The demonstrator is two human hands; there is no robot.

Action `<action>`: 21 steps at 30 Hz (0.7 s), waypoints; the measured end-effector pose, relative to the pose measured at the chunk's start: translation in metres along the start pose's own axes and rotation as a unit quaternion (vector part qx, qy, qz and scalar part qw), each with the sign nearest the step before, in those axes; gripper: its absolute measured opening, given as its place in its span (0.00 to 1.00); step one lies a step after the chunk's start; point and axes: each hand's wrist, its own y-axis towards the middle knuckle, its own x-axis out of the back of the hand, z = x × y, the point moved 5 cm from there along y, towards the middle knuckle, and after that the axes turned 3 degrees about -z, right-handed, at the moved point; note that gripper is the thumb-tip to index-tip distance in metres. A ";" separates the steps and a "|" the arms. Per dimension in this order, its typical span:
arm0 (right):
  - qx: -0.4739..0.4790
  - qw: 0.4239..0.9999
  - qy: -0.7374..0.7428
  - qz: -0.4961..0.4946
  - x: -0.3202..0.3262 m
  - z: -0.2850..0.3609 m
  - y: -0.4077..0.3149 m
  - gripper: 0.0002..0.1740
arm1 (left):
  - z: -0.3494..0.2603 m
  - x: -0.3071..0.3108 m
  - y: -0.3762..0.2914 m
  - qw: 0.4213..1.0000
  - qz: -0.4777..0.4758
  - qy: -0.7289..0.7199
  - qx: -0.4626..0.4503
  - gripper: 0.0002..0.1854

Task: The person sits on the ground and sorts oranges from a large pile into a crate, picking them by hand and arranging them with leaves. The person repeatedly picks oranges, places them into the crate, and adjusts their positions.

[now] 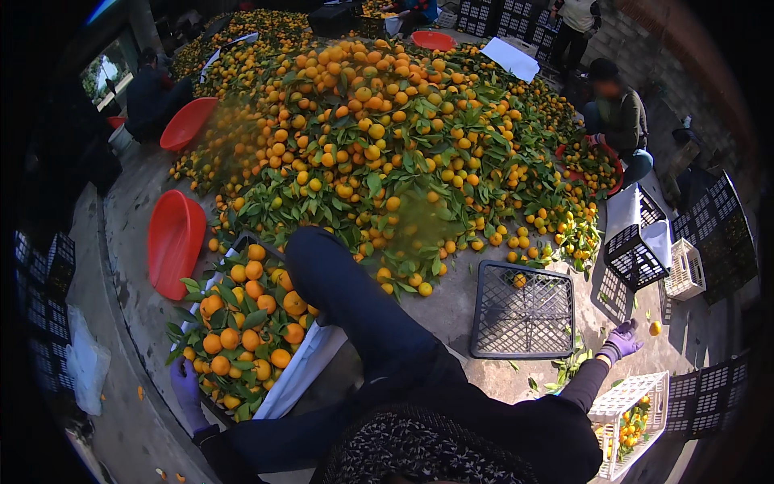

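Note:
My left hand [187, 390], in a purple glove, is at the near left edge of a lined crate [290, 387] heaped with leafy mandarins [230, 339]; part of its fingers is hidden against the crate. On the right, my right hand [623, 340], also gloved in purple, is stretched out over the concrete floor with its fingers apart and nothing in it. A single mandarin [655, 328] lies just beyond its fingertips. Below this hand a white plastic crate [634, 393] holds more mandarins. My bent knee stands beside the lined crate.
A large mandarin heap [375, 139] lies ahead. Around it are a black mesh tray [523, 308], a red plastic scoop-shaped basin [175, 242], another red basin [188, 123] and a black crate [636, 257]. A person [623, 118] crouches at the right; several others are farther back.

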 end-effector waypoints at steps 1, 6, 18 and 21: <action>0.090 0.996 -0.001 -0.028 0.002 0.020 0.009 0.27 | 0.004 -0.001 0.002 1.000 -0.001 0.005 0.004 0.18; -0.114 0.984 -0.114 -0.070 0.059 -0.160 -0.062 0.31 | 0.037 -0.001 0.009 0.991 -0.091 0.055 -0.082 0.18; -0.055 0.483 -0.567 0.665 -0.244 -0.577 -0.434 0.27 | 0.114 0.112 -0.098 0.970 -0.180 0.041 0.159 0.21; -0.011 0.464 -0.514 0.722 -0.323 -0.606 -0.490 0.28 | 0.111 0.107 -0.137 0.938 -0.158 0.129 0.279 0.22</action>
